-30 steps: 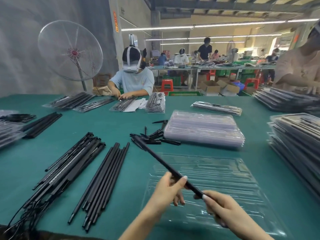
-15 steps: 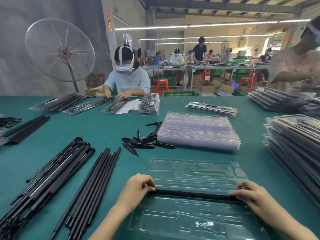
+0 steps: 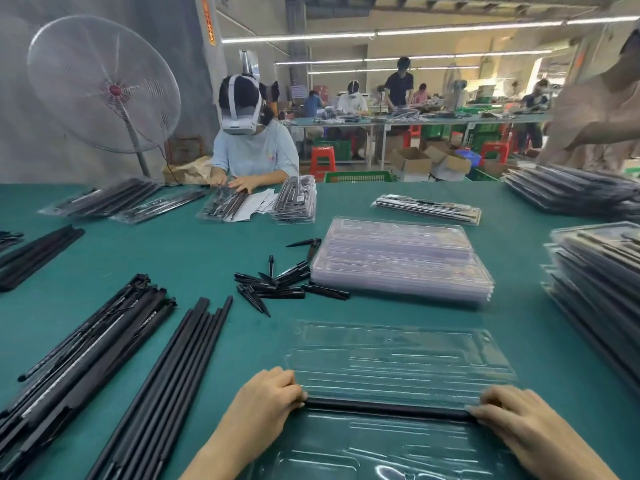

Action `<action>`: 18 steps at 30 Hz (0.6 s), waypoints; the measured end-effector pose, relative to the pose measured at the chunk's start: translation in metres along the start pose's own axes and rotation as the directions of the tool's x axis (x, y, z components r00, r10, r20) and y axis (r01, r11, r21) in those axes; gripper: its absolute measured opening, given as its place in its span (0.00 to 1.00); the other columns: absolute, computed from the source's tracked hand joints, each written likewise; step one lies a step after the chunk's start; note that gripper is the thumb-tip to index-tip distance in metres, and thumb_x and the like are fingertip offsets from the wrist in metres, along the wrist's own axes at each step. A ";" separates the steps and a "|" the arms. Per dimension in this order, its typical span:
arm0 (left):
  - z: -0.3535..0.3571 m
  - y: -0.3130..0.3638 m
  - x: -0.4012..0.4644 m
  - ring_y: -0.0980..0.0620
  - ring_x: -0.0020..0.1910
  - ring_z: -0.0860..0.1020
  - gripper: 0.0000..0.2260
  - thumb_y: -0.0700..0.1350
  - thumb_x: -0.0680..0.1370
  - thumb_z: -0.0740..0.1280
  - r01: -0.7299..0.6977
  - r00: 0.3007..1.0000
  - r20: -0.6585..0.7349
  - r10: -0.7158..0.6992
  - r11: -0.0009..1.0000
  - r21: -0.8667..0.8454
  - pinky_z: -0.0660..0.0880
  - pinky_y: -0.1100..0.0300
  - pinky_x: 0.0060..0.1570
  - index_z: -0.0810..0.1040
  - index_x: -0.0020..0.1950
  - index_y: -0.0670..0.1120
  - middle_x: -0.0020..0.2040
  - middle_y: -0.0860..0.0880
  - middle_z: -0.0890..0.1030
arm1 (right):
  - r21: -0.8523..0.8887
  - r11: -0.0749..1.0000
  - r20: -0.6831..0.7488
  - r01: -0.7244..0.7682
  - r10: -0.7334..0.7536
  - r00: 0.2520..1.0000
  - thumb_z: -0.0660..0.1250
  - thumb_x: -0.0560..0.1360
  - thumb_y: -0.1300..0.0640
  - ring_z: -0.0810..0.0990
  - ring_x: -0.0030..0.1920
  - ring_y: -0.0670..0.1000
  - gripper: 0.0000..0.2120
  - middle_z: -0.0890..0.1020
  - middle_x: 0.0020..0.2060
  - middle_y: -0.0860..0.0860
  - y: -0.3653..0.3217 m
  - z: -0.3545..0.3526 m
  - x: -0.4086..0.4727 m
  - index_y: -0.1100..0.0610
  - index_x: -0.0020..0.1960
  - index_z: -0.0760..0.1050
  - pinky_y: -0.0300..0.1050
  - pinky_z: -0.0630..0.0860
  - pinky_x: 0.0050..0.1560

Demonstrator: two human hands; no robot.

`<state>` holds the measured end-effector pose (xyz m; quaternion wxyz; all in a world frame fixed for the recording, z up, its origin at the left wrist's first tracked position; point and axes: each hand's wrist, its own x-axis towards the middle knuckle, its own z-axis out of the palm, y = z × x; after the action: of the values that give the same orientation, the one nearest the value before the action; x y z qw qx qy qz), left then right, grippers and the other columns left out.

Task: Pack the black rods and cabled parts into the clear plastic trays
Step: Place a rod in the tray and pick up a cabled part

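A long black rod (image 3: 388, 408) lies crosswise in a groove of the open clear plastic tray (image 3: 398, 351) right in front of me. My left hand (image 3: 266, 400) grips the rod's left end with curled fingers. My right hand (image 3: 519, 419) holds the right end the same way, fingertips over the rod. Loose black rods (image 3: 166, 382) lie in a row to my left. Further left sits a heap of cabled black parts (image 3: 86, 351).
Short black pointed pieces (image 3: 277, 282) lie scattered beside a stack of empty clear trays (image 3: 401, 261). Filled trays (image 3: 602, 289) are piled at the right edge. A person (image 3: 252, 147) works across the green table (image 3: 194, 251); a standing fan (image 3: 104, 84) is behind.
One second ago both hands held the rod tilted in the air. It has since come down flat into the tray groove, and both hands now stay at its ends.
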<state>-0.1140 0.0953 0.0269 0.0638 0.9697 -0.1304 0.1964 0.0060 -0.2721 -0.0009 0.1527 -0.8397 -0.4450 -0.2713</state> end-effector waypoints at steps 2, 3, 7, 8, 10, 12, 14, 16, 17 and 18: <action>0.001 -0.006 -0.001 0.61 0.31 0.73 0.12 0.46 0.59 0.82 0.018 0.999 0.045 -0.018 1.000 0.001 0.67 0.69 0.33 0.81 0.33 0.53 0.30 0.59 0.76 | -0.003 1.000 0.011 -0.013 0.013 1.000 0.45 0.83 0.50 0.73 0.37 0.43 0.29 0.79 0.36 0.48 -0.005 -0.002 0.002 0.51 0.43 0.84 0.34 0.70 0.37; 0.000 -0.011 -0.001 0.63 0.33 0.74 0.09 0.47 0.63 0.80 0.075 0.994 0.082 -0.069 0.994 -0.080 0.67 0.69 0.36 0.81 0.34 0.53 0.32 0.60 0.77 | 0.016 0.999 0.018 -0.037 0.037 0.999 0.44 0.83 0.50 0.75 0.36 0.44 0.29 0.79 0.36 0.47 -0.008 -0.004 0.003 0.50 0.44 0.84 0.35 0.72 0.35; 0.002 -0.053 0.036 0.61 0.41 0.75 0.03 0.45 0.76 0.70 0.353 0.925 -0.003 -0.379 0.863 -0.361 0.72 0.60 0.47 0.81 0.43 0.53 0.38 0.61 0.80 | 0.107 0.988 0.020 -0.112 0.110 0.994 0.44 0.83 0.46 0.72 0.34 0.41 0.30 0.76 0.34 0.45 -0.014 -0.009 0.010 0.46 0.43 0.84 0.35 0.73 0.32; 0.006 -0.067 0.051 0.57 0.46 0.76 0.05 0.42 0.77 0.67 0.390 0.909 -0.046 -0.415 0.882 -0.266 0.72 0.58 0.50 0.81 0.48 0.51 0.43 0.58 0.81 | 0.122 0.985 0.020 -0.125 0.124 0.992 0.44 0.83 0.45 0.71 0.35 0.41 0.30 0.76 0.34 0.45 -0.016 -0.009 0.012 0.46 0.43 0.84 0.35 0.73 0.32; 0.017 -0.092 0.077 0.52 0.58 0.73 0.14 0.38 0.79 0.61 0.415 0.909 0.002 -0.417 0.906 0.078 0.68 0.59 0.56 0.77 0.60 0.50 0.56 0.53 0.77 | 0.131 0.980 0.033 -0.148 0.145 0.989 0.45 0.82 0.44 0.70 0.36 0.40 0.28 0.75 0.34 0.45 -0.019 -0.011 0.013 0.44 0.43 0.84 0.35 0.73 0.32; 0.031 -0.110 0.096 0.50 0.65 0.67 0.20 0.35 0.76 0.61 0.351 0.906 0.103 -0.411 0.864 0.361 0.64 0.58 0.61 0.71 0.67 0.49 0.63 0.51 0.72 | 0.114 0.981 0.041 -0.158 0.154 0.987 0.48 0.81 0.44 0.70 0.37 0.39 0.25 0.74 0.34 0.44 -0.019 -0.012 0.014 0.43 0.43 0.84 0.33 0.72 0.34; 0.042 -0.124 0.105 0.49 0.67 0.66 0.22 0.34 0.75 0.62 0.317 0.900 0.127 -0.417 0.826 0.466 0.63 0.56 0.62 0.68 0.67 0.48 0.66 0.50 0.70 | 0.116 0.979 0.063 -0.165 0.159 0.985 0.49 0.81 0.44 0.70 0.37 0.39 0.24 0.74 0.34 0.45 -0.019 -0.013 0.013 0.42 0.44 0.83 0.33 0.72 0.34; 0.045 -0.132 0.107 0.49 0.65 0.68 0.21 0.32 0.74 0.63 0.298 0.914 0.099 -0.393 0.817 0.493 0.65 0.57 0.59 0.69 0.65 0.48 0.63 0.51 0.72 | 0.118 0.978 0.079 -0.170 0.162 0.984 0.46 0.82 0.43 0.69 0.37 0.40 0.26 0.75 0.34 0.45 -0.019 -0.011 0.012 0.43 0.45 0.84 0.35 0.72 0.33; 0.044 -0.134 0.107 0.49 0.62 0.71 0.20 0.31 0.72 0.65 0.279 0.932 0.063 -0.356 0.820 0.500 0.68 0.57 0.56 0.72 0.61 0.47 0.60 0.51 0.75 | 0.123 0.977 0.085 -0.173 0.164 0.983 0.47 0.82 0.44 0.69 0.37 0.40 0.26 0.75 0.35 0.46 -0.019 -0.011 0.012 0.43 0.45 0.84 0.36 0.73 0.32; 0.041 -0.133 0.106 0.49 0.56 0.75 0.19 0.30 0.69 0.69 0.248 0.953 0.022 -0.301 0.825 0.508 0.71 0.57 0.51 0.75 0.55 0.47 0.54 0.50 0.78 | 0.135 0.974 0.090 -0.182 0.171 0.981 0.49 0.82 0.45 0.69 0.37 0.40 0.24 0.75 0.35 0.46 -0.019 -0.011 0.011 0.43 0.46 0.84 0.37 0.73 0.32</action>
<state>0.0324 0.1912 0.0222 -0.1682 0.9702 0.0628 0.1626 -0.0080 -0.2595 0.0145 0.2185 -0.8727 -0.3924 -0.1915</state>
